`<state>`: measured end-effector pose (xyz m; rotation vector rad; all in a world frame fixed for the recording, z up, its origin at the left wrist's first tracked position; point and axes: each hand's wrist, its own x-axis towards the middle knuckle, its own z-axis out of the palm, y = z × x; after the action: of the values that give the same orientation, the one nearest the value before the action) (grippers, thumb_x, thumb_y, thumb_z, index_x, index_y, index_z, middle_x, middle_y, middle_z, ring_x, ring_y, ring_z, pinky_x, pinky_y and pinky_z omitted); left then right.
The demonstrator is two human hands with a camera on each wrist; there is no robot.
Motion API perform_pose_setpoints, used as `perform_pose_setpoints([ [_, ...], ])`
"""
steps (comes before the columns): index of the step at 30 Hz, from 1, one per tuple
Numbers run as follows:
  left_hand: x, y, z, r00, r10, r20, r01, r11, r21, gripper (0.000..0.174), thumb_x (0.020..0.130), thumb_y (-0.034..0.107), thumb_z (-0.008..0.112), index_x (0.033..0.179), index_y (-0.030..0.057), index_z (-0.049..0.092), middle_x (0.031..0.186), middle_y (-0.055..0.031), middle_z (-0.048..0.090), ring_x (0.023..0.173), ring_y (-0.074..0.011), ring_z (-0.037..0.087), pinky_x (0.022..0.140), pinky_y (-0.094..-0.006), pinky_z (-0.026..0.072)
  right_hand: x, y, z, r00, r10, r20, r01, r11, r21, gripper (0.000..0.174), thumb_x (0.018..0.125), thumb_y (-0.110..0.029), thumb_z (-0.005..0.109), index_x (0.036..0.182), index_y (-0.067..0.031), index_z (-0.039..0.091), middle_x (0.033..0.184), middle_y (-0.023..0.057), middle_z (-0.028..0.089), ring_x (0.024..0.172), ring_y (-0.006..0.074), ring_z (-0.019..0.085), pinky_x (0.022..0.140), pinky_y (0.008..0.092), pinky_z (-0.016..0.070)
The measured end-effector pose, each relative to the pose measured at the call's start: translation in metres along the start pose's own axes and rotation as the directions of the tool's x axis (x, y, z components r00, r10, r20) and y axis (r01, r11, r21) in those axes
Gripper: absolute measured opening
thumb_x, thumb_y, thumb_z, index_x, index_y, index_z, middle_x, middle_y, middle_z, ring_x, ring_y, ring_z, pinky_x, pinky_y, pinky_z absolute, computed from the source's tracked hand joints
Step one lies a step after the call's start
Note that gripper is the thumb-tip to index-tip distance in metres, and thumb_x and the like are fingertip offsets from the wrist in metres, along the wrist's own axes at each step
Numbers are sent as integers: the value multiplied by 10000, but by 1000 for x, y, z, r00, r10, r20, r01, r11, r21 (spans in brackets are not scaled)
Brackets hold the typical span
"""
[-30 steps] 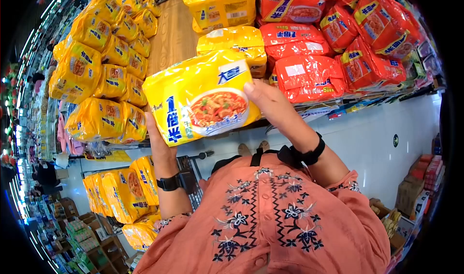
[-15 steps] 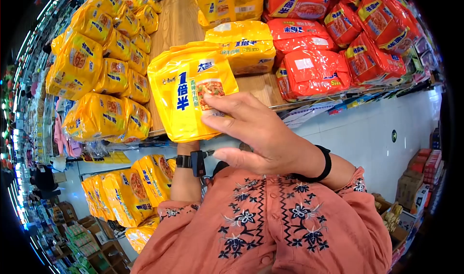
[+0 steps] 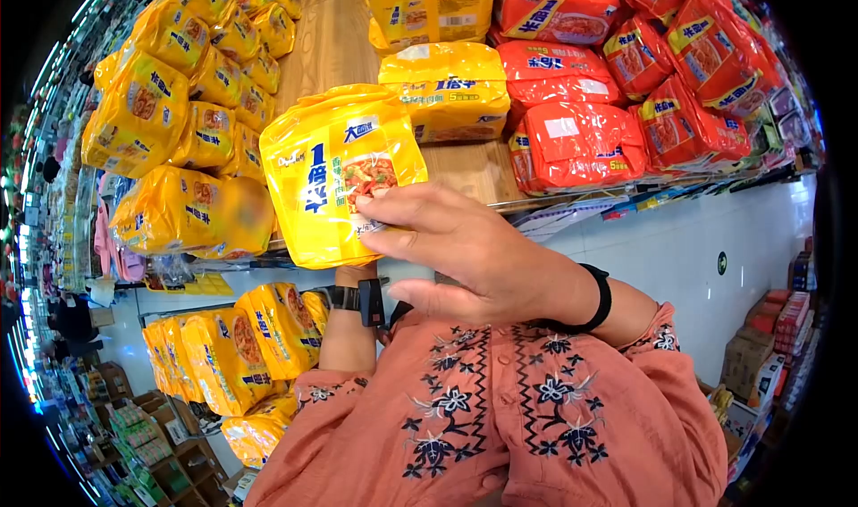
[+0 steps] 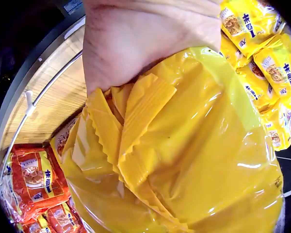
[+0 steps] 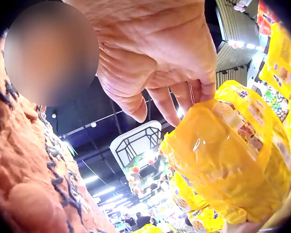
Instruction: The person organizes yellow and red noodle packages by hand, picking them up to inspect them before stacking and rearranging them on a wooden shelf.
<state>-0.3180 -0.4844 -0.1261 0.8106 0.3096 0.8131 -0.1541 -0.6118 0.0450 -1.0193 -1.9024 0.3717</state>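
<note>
A yellow multipack of instant noodles (image 3: 304,163) is held up in front of the body, its printed face with a noodle bowl turned upward. My left hand (image 4: 145,39) holds it from below; in the head view the pack covers that hand, and in the left wrist view its fingers are hidden behind the wrapper and crimped seal (image 4: 140,126). Over the pack's near right side lies my right hand (image 3: 474,261), fingers extended and fingertips touching the printed bowl. In the right wrist view, those fingertips rest at the top of the yellow wrapper (image 5: 199,145).
Yellow noodle packs (image 3: 134,118) are stacked along the left of the wooden table (image 3: 326,47). More yellow packs (image 3: 447,83) and red packs (image 3: 576,150) stand at the centre and right. Lower left, a cart holds yellow packs (image 3: 223,355).
The pack has turned from lying wide between both hands to standing more upright on the left hand. My right hand has left its right edge and moved onto its front.
</note>
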Motion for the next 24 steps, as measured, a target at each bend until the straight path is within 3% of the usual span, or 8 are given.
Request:
perform_pose_setpoints([
  [6, 4, -2, -11, 999, -39, -20, 38, 997, -66, 681, 1004, 610, 416, 1501, 146, 448, 1479, -104, 520, 1335, -315, 501, 1128, -492, 406, -9, 7, -2, 989, 132, -67, -129, 991, 41, 428, 866, -188, 723, 1211, 42, 616, 1255, 209, 627, 1186, 374, 576, 1034, 463, 447],
  [11, 13, 4, -37, 982, -84, -170, 25, 947, -322, 681, 1001, 615, 417, 1501, 155, 451, 1480, -103, 519, 1340, -317, 495, 1131, -497, 403, -32, 23, -11, 919, 359, -166, -338, 930, 141, 404, 935, -198, 671, 1250, 41, 590, 1227, 215, 637, 1168, 370, 598, 1009, 408, 466],
  [12, 16, 6, -38, 973, -101, -210, 14, 925, -381, 681, 1027, 583, 400, 1514, 108, 393, 1462, -146, 520, 1269, -319, 564, 1061, -484, 490, -37, 25, -13, 889, 424, -171, -393, 900, 186, 407, 984, -239, 620, 1271, 48, 585, 1231, 206, 631, 1177, 334, 602, 1003, 375, 466],
  [13, 23, 10, -42, 948, -129, -290, 16, 933, -360, 726, 999, 634, 417, 1503, 111, 415, 1458, -141, 527, 1288, -307, 549, 1074, -474, 473, -43, 32, -14, 866, 468, -178, -434, 879, 199, 419, 997, -257, 604, 1282, 49, 581, 1235, 198, 628, 1180, 316, 600, 1008, 367, 460],
  [15, 23, 14, -30, 954, -102, -281, 10, 951, -311, 694, 1002, 637, 434, 1473, 127, 469, 1413, -103, 573, 1271, -283, 565, 1090, -450, 453, -56, 50, -14, 812, 551, -191, -510, 830, 227, 447, 1023, -295, 572, 1306, 51, 572, 1244, 181, 623, 1186, 280, 594, 1019, 350, 447],
  [18, 30, 13, -25, 940, -70, -333, 24, 990, -141, 684, 1020, 614, 427, 1454, 88, 475, 1396, -101, 590, 1249, -249, 588, 1063, -396, 479, -75, 70, -13, 672, 722, -162, -615, 667, 420, 501, 1063, -329, 490, 1391, 48, 525, 1347, 113, 572, 1264, 185, 521, 1081, 313, 394],
  [22, 39, 7, -12, 968, -14, -250, 12, 1000, -7, 621, 1040, 571, 431, 1415, 82, 501, 1363, -90, 616, 1243, -220, 596, 1043, -375, 492, -84, 80, -6, 620, 760, -195, -568, 607, 556, 510, 1076, -351, 464, 1398, 42, 507, 1357, 88, 570, 1244, 155, 522, 1083, 301, 380],
  [24, 44, 1, -13, 973, -60, -225, 60, 998, -3, 622, 1037, 576, 434, 1406, 80, 500, 1365, -86, 610, 1249, -217, 590, 1051, -376, 485, -89, 89, 1, 601, 761, -243, -536, 610, 584, 497, 1072, -379, 482, 1329, 41, 551, 1260, 89, 608, 1161, 147, 551, 1018, 297, 423],
])
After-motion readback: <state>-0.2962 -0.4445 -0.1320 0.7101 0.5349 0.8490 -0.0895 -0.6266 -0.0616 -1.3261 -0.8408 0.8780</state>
